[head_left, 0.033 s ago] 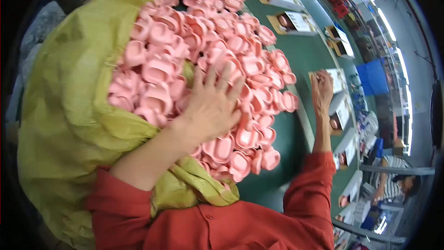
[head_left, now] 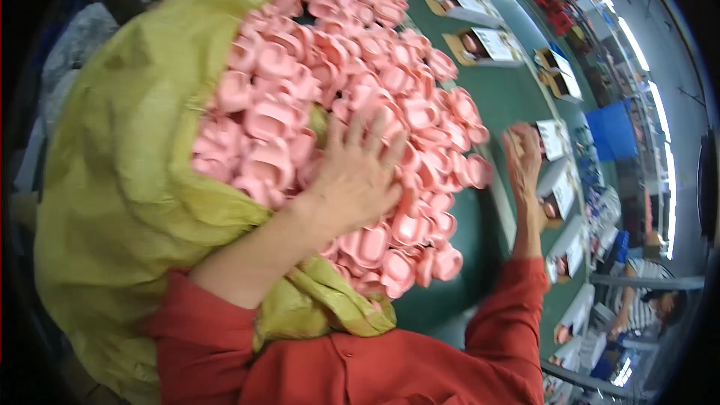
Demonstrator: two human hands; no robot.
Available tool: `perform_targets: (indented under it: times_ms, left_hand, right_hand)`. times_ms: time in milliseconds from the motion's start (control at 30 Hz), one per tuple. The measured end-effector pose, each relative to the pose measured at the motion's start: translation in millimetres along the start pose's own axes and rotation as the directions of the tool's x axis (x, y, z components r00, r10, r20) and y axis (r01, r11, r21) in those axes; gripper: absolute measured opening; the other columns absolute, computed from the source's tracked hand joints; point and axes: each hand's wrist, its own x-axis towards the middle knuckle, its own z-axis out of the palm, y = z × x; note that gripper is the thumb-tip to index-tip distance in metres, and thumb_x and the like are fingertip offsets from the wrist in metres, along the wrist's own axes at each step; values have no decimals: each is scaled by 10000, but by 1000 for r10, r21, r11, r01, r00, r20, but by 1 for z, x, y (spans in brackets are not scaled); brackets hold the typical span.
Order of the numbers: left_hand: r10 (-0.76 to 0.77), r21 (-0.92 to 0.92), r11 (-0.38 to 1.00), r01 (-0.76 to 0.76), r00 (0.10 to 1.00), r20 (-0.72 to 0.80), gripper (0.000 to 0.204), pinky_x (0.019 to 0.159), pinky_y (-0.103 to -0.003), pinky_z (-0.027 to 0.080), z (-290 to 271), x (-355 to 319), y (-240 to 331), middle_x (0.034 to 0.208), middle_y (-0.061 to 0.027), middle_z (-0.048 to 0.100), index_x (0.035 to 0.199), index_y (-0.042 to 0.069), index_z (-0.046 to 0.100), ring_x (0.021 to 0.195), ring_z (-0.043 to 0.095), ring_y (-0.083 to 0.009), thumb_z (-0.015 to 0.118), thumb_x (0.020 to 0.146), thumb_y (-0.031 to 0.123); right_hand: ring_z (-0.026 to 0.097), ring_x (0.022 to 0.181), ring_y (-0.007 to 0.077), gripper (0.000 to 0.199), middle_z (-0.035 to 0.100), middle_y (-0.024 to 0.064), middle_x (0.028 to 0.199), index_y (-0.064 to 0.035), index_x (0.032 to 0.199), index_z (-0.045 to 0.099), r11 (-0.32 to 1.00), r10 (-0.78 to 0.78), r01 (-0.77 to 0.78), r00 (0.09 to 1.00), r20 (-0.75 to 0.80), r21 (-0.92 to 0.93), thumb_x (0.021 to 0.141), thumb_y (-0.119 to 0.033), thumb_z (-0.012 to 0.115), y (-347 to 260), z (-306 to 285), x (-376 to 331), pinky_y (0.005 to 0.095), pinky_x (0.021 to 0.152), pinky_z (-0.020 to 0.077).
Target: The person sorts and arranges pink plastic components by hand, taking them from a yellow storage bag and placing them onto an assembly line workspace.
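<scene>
My left hand [head_left: 358, 172] lies with fingers spread on a large heap of pink moulded pieces [head_left: 274, 116], small rounded shells with hollow oval middles. No piece is gripped in it. The heap spills from the mouth of a yellow-green woven sack [head_left: 127, 142] on the left. Off to the right, my right hand [head_left: 523, 154] is raised over the bench strip with its fingers curled inward. Whatever it may hold is hidden. It is beside an open box with a white printed flap [head_left: 553, 140].
More small open boxes [head_left: 491, 45] stand in a row on the green conveyor belt [head_left: 495, 90] to the right. A metal rail [head_left: 501, 206] runs between belt and heap. Beyond are a blue bin [head_left: 610, 131] and a person in a striped top [head_left: 645, 296].
The whole view has shifted slightly, so the heap and boxes appear further right and lower. My right hand has drawn slightly back from the box; my left stays on the heap.
</scene>
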Motion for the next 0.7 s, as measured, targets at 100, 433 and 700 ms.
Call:
perform_targets:
  times_ms: [100, 433, 700]
  left_hand:
    - [2, 5, 1000, -3, 997, 75, 693, 1156, -675, 152, -8, 3, 5, 1566, -277, 324, 1505, 75, 427, 1469, 247, -431, 472, 963, 505]
    - [-13, -125, 992, 20, 998, 61, 725, 1148, -693, 152, 0, 3, 14, 1581, -273, 278, 1526, 58, 380, 1461, 223, -463, 492, 953, 489]
    - [-33, 16, 999, 33, 998, 54, 718, 1146, -634, 223, -1, -3, 3, 1558, -247, 360, 1516, 102, 409, 1488, 252, -386, 505, 942, 521]
  right_hand:
    - [533, 1265, 351, 344, 565, 176, 1346, -39, 1155, 674, 994, -79, 91, 981, 177, -63, 872, -221, 750, -22, 12, -21, 427, 1073, 419]
    - [607, 932, 266, 279, 596, 130, 1005, -6, 973, 734, 979, 201, -203, 967, 155, -2, 875, -266, 764, -17, 21, -20, 360, 816, 489]
    - [575, 729, 86, 284, 655, 17, 805, -4, 861, 761, 858, 305, -392, 909, 285, 332, 844, -281, 822, -33, 25, -8, 273, 637, 445]
